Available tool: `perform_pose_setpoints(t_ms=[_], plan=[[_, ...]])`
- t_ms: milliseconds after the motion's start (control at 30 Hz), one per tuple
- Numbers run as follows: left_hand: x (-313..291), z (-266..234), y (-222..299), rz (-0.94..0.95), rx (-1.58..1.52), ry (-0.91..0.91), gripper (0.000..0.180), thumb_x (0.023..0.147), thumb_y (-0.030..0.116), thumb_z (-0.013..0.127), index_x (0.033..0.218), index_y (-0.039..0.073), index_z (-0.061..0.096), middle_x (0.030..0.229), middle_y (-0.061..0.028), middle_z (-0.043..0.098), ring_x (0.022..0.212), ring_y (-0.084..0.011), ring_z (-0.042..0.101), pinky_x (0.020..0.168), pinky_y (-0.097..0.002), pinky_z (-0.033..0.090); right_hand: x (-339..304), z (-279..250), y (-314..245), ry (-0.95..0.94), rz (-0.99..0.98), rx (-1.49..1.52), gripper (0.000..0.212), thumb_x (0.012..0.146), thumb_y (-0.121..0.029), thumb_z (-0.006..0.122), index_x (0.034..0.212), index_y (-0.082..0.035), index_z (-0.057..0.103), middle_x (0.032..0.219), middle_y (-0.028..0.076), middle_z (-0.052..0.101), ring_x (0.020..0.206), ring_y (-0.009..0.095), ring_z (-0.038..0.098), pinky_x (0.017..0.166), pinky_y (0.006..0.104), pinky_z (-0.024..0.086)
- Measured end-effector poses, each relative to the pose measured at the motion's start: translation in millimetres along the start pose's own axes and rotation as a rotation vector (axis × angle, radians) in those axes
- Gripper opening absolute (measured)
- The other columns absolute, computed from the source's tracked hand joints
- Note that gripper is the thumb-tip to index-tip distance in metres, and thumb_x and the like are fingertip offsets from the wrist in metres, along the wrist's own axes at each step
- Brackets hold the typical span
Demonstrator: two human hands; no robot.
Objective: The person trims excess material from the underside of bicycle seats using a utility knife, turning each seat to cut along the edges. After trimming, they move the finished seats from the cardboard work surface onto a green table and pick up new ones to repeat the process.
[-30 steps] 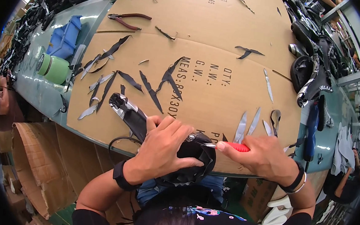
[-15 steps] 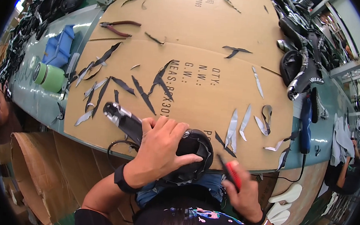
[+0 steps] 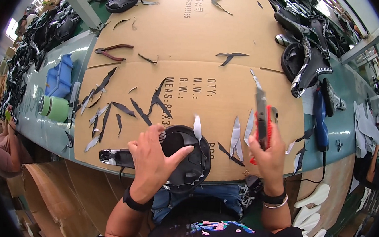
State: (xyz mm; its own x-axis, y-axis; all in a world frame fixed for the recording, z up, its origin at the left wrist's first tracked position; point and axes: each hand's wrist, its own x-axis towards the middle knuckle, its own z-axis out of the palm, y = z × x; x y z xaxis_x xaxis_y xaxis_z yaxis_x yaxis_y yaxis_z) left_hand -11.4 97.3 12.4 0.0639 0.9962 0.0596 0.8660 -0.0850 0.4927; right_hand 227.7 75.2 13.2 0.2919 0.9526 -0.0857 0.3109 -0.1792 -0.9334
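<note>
My left hand (image 3: 150, 160) is spread wide over a black, saddle-shaped piece with a raised rim (image 3: 201, 164), thumb stretched across its hollow; whether my fingers grip it underneath I can't tell. Its long narrow nose, silver near the tip, sticks out to the left of my fingers. Right of my thumb, a silvery strip (image 3: 197, 127) stands up against the rim.

My right hand (image 3: 269, 162) is curled tight around a red-and-black utility knife (image 3: 264, 124) — a little blurred, blade pointing away from me, well apart from the black piece.

Just left of my right fingers, pale grey offcuts (image 3: 236, 133) lie on a flat brown cardboard sheet (image 3: 227, 92). Beyond my left fingers are thin dark strips (image 3: 157, 99), and farther off, pliers with dark red handles (image 3: 103, 50).

Well left of my fingers sit a light-green rounded container (image 3: 59, 109) and a blue plastic bin (image 3: 59, 79). Off to the right of my knife hand — a blue corded hand tool (image 3: 320, 115), with a heap of black and silver saddle-shaped pieces (image 3: 313, 81) beyond it.
</note>
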Motion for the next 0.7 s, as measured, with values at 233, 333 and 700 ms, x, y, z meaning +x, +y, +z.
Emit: perform_pose_setpoints(t_ms=[233, 333, 700], plan=[[28.6, -14.3, 35.5, 0.409, 0.240, -0.045, 0.054, 0.068, 0.047, 0.077, 0.096, 0.005, 0.061, 0.094, -0.0067, 0.053, 0.093, -0.0239, 0.046, 0.079, -0.0398, 0.031, -13.6, 9.2, -13.1, -0.265, 0.049, 0.004, 0.043, 0.086, -0.011, 0.068, 0.123, -0.001, 0.050, 0.091, 0.006, 0.062, 0.070, 0.009, 0.057, 0.063, 0.0246, 0.048], [37.2, 9.7, 31.0, 0.469, 0.231, -0.020, 0.046, 0.070, 0.048, 0.075, 0.084, 0.006, 0.060, 0.087, -0.0069, 0.048, 0.088, -0.0244, 0.045, 0.075, -0.0391, 0.031, -21.3, -2.1, -2.5, -0.305, -0.032, 0.035, 0.049, 0.092, -0.019, 0.062, 0.134, -0.003, 0.044, 0.120, 0.022, 0.060, 0.107, 0.035, 0.062, 0.090, 0.0368, 0.047], [53.3, 17.0, 19.8, 0.355, -0.265, -0.137, 0.011, 0.068, 0.012, 0.075, 0.072, 0.011, 0.065, 0.071, 0.0002, 0.051, 0.080, -0.0203, 0.046, 0.075, -0.0348, 0.030, -23.2, -7.1, 7.2, -0.374, -0.210, -0.106, 0.052, 0.091, -0.009, 0.061, 0.140, -0.010, 0.044, 0.107, 0.018, 0.066, 0.091, 0.033, 0.067, 0.075, 0.0344, 0.052]])
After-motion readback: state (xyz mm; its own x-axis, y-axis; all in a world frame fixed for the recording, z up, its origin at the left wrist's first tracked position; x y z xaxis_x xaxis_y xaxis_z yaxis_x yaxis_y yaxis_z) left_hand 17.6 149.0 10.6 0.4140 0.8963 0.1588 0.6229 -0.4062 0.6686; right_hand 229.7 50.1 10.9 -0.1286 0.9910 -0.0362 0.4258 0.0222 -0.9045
